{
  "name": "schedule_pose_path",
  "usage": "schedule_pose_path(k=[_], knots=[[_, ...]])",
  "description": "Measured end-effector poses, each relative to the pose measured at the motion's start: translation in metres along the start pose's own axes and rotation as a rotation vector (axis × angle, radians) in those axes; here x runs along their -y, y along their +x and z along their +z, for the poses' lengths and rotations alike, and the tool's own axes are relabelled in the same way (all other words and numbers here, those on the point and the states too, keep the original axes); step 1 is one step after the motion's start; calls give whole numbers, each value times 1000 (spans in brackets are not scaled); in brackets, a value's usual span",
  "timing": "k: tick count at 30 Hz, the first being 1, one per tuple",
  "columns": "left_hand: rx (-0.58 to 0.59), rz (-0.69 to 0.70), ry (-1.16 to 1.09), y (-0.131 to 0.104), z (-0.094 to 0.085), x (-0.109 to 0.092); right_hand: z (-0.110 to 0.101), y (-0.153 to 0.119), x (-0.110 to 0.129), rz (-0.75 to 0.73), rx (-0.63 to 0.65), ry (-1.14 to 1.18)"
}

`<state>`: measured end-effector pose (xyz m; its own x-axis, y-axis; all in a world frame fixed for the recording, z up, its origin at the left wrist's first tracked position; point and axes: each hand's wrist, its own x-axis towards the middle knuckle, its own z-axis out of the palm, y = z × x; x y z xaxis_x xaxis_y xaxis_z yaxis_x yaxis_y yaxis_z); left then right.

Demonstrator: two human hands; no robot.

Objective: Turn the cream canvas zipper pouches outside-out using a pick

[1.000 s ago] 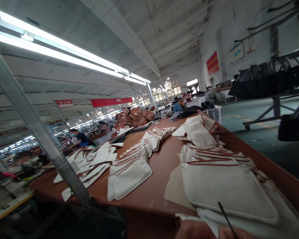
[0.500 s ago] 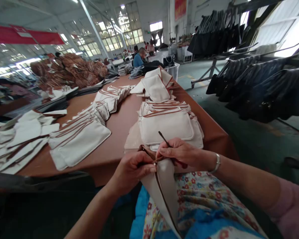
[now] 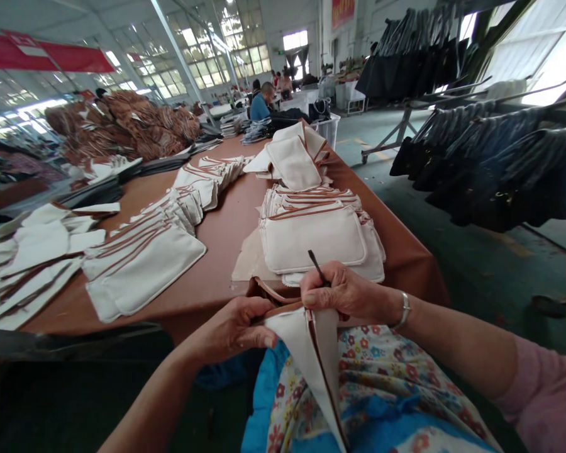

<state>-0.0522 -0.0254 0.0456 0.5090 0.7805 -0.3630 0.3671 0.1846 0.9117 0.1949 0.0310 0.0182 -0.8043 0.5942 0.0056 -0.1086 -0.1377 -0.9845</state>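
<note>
A white leather-like bag piece with brown edging hangs over my lap, a dark-lined slit running down it. My left hand grips its upper left edge between thumb and fingers. At its top, beside the slit, my right hand pinches the edge. That same hand keeps a slim dark-tipped tool in its fingers, tip pointing up and away; the lower part is hidden by the palm. Just beyond my hands, a stack of white bag pieces with brown edges lies on the table.
A brown-covered table stretches ahead. Overlapping white pieces form a row on the left, with loose white pieces farther left. Racks of black bags stand on the right. A person in blue sits beyond the table.
My left hand has shifted left along the piece's edge, away from the slit, its thumb lower. My right hand now pinches at the slit's top, the tool still in it.
</note>
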Motion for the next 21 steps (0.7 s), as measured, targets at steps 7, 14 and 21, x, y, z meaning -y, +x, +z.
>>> schedule_pose_path(k=[7,14,21], knots=[[-176,-44,152,-26,-26,15,-41,14,-23,-20,-34,-405],[-237,136,508,-4,-3,-39,3,47,19,-303,40,-563],[103,-126,206,-15,-20,14,17,56,-22,-123,327,-611]])
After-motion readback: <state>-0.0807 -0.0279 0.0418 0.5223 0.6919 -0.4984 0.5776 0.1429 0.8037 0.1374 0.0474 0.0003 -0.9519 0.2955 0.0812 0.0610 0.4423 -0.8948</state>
